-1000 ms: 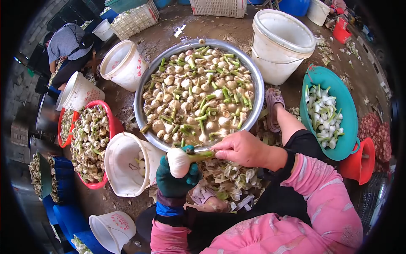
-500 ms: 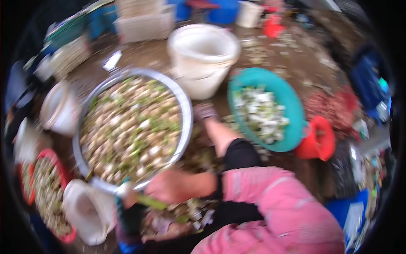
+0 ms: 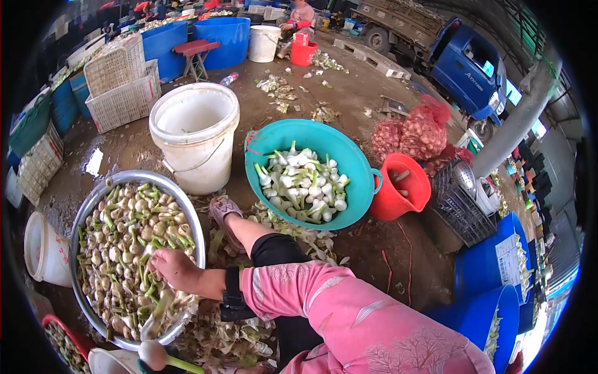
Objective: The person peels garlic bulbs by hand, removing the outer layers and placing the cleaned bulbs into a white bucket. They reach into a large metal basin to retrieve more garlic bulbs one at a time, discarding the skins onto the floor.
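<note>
A metal basin (image 3: 200,240) full of unpeeled garlic bulbs (image 3: 118,249) with short green stalks is at the left. My right hand (image 3: 175,270) is over its right side, fingers curled, what they hold hidden. A blurred strip of peel (image 3: 159,315) hangs in the air below this hand. At the bottom edge, a peeled white garlic bulb (image 3: 152,354) with a long green stalk is in my left hand (image 3: 149,368), which wears a dark glove and is mostly cut off. A green tub (image 3: 349,149) of peeled garlic (image 3: 305,184) stands in front, to the right.
A white bucket (image 3: 199,146) stands behind the basin, and a red bucket (image 3: 400,196) touches the green tub's right side. Peelings (image 3: 230,340) litter the floor by my foot (image 3: 225,218). Blue barrels (image 3: 486,262) are at the right. Far back are a person (image 3: 301,19) and a blue truck (image 3: 467,68).
My right hand has left the stalk of the bulb in my left hand and is over the basin. The view has swung up and right, and my left hand is now nearly out of frame.
</note>
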`<state>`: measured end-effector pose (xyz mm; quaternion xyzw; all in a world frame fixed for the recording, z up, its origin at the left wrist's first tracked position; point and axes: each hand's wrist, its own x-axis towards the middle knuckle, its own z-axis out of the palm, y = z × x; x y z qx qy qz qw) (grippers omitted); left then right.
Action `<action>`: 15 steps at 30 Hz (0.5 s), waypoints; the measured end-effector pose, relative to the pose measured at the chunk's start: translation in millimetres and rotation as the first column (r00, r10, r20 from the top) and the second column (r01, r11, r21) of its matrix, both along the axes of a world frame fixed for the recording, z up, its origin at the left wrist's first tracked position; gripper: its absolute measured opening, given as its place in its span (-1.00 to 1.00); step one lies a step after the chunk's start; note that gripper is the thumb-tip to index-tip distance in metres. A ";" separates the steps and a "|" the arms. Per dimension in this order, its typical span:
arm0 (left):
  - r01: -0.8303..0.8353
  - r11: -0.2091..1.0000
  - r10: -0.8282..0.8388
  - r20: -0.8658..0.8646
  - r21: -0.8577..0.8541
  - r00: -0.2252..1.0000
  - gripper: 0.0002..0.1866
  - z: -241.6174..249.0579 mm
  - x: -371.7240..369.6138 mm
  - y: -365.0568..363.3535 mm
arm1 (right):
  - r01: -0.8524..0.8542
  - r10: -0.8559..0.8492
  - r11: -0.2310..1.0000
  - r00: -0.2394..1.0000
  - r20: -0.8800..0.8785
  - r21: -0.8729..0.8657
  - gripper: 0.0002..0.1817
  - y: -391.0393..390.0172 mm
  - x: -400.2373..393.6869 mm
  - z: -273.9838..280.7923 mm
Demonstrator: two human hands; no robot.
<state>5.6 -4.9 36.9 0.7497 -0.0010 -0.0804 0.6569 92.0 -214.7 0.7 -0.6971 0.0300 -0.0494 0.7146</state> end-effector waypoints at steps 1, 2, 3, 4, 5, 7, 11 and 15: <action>0.002 0.999 -0.003 0.024 0.037 1.000 -0.63 1.7 1.0 -1.8 | 0.026 -0.025 0.999 0.999 0.034 -0.019 -0.77 -3.5 -3.4 3.8; -0.001 0.997 -0.003 0.052 0.079 0.999 -0.63 4.2 1.3 -2.6 | -0.091 0.121 0.981 0.978 0.169 -0.170 -0.78 2.6 -2.7 -14.4; -0.001 0.993 -0.009 0.083 0.120 0.997 -0.63 6.0 2.8 -4.4 | -0.533 0.534 0.846 0.845 0.027 -0.024 -0.63 3.6 -10.1 -6.2; -0.002 0.986 -0.017 0.119 0.164 0.993 -0.63 7.9 2.7 -4.7 | -0.694 0.654 0.718 0.646 -0.395 0.055 -0.42 6.9 -23.6 4.4; -0.006 0.979 -0.024 0.141 0.203 0.990 -0.63 8.4 1.3 -6.7 | -0.710 0.667 0.695 0.576 -0.472 0.116 -0.28 13.0 -39.2 9.3; 0.004 0.952 -0.063 0.183 0.305 0.981 -0.63 11.0 0.7 -11.9 | -0.710 0.805 0.584 0.443 -0.394 0.394 -0.32 27.8 -54.4 6.1; 0.000 0.880 -0.130 0.240 0.475 0.962 -0.62 15.1 -7.1 -12.6 | -0.456 0.635 0.711 0.743 0.212 -0.535 -0.63 55.1 -45.6 -15.0; -0.019 0.747 -0.292 0.352 0.665 0.889 -0.62 8.2 -16.7 -0.5 | -0.425 0.639 0.614 0.763 0.101 -0.665 -0.72 47.2 -64.6 -4.9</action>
